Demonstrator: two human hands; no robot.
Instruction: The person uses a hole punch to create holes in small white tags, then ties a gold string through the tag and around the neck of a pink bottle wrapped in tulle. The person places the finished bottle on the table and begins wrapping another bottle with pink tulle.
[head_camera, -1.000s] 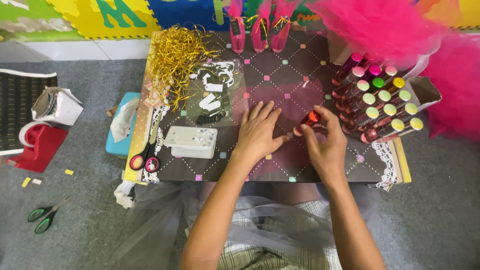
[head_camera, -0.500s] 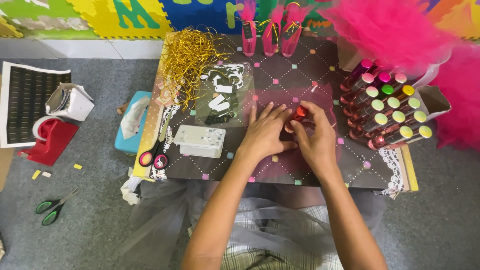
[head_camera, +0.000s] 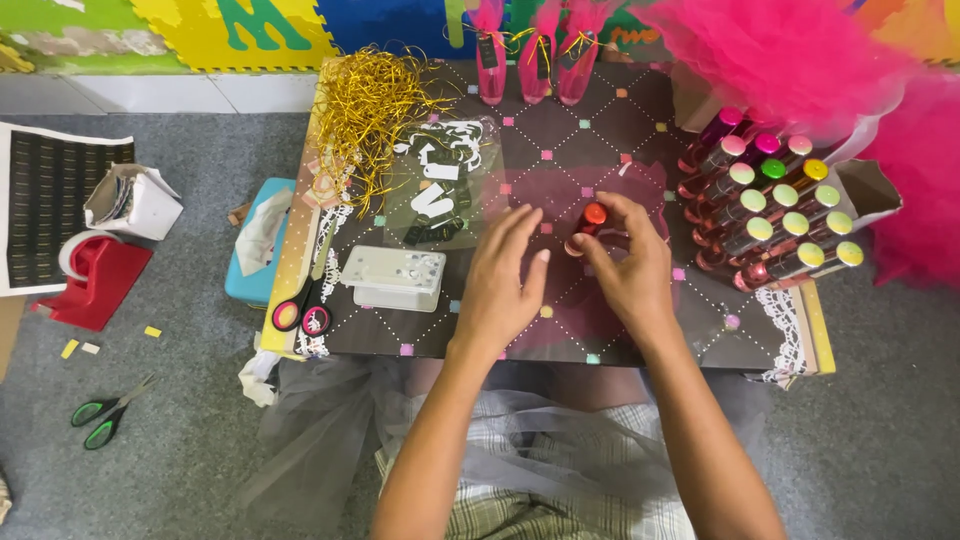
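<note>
My right hand (head_camera: 625, 270) grips a small bottle with a red cap (head_camera: 590, 222) over the middle of a dark patterned low table (head_camera: 560, 150). A sheet of sheer pink tulle (head_camera: 600, 200) lies flat on the table under both hands. My left hand (head_camera: 505, 285) rests on the tulle just left of the bottle, fingers spread, holding nothing.
A box of several bottles with coloured caps (head_camera: 770, 205) sits at the right, beside fluffy pink tulle (head_camera: 800, 50). Gold ribbon shreds (head_camera: 375, 110), white tags (head_camera: 440, 185), a white box (head_camera: 395, 277) and pink-handled scissors (head_camera: 305, 310) lie on the left. A red tape dispenser (head_camera: 90, 275) and green scissors (head_camera: 105, 410) are on the floor.
Both hands have shifted slightly on the tulle. The red-capped bottle now stands more upright in my right hand, and my left hand has drawn a little away from it.
</note>
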